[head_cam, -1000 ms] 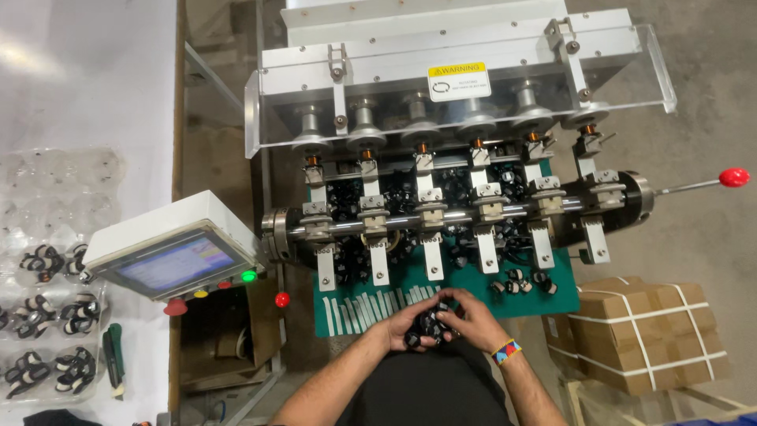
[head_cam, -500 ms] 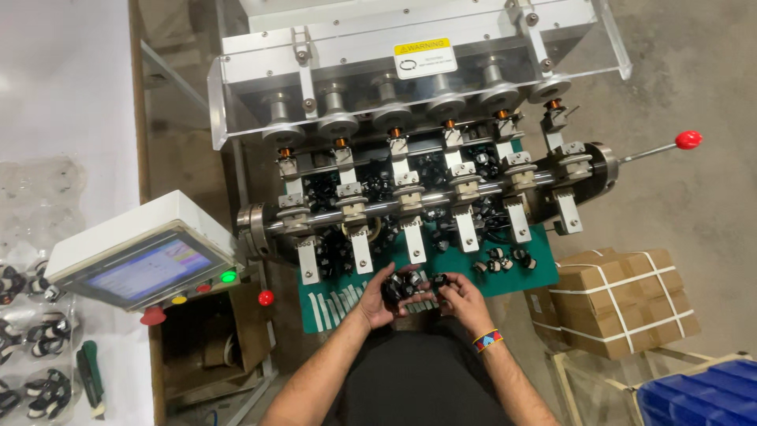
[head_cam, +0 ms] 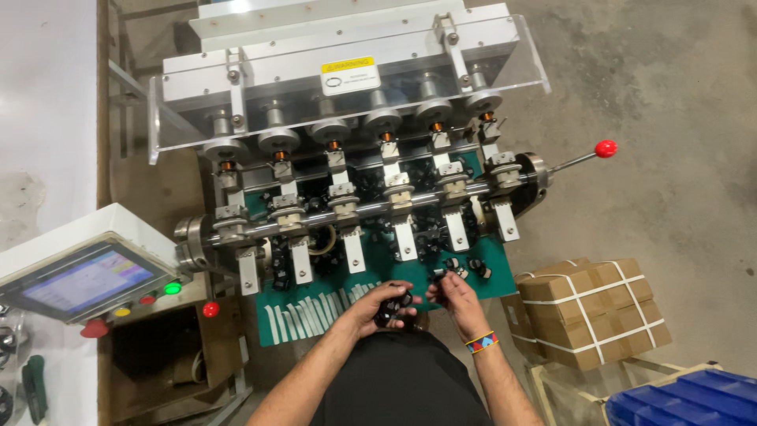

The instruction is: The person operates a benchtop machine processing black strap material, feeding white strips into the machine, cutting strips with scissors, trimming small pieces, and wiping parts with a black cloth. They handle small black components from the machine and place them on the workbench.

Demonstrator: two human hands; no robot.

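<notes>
Both forearms reach forward, hands close together. The left hand [head_cam: 377, 306] is cupped, fingers curled (palm up). The right hand [head_cam: 453, 293] pinches with its fingertips.

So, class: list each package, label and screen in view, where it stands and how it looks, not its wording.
Label: machine's top guard, centre; rectangle, yellow strip over white.
Screen: white console at left, tilted; lit blue and pale.
Box: floor right of the machine; brown cardboard, white straps.
</notes>
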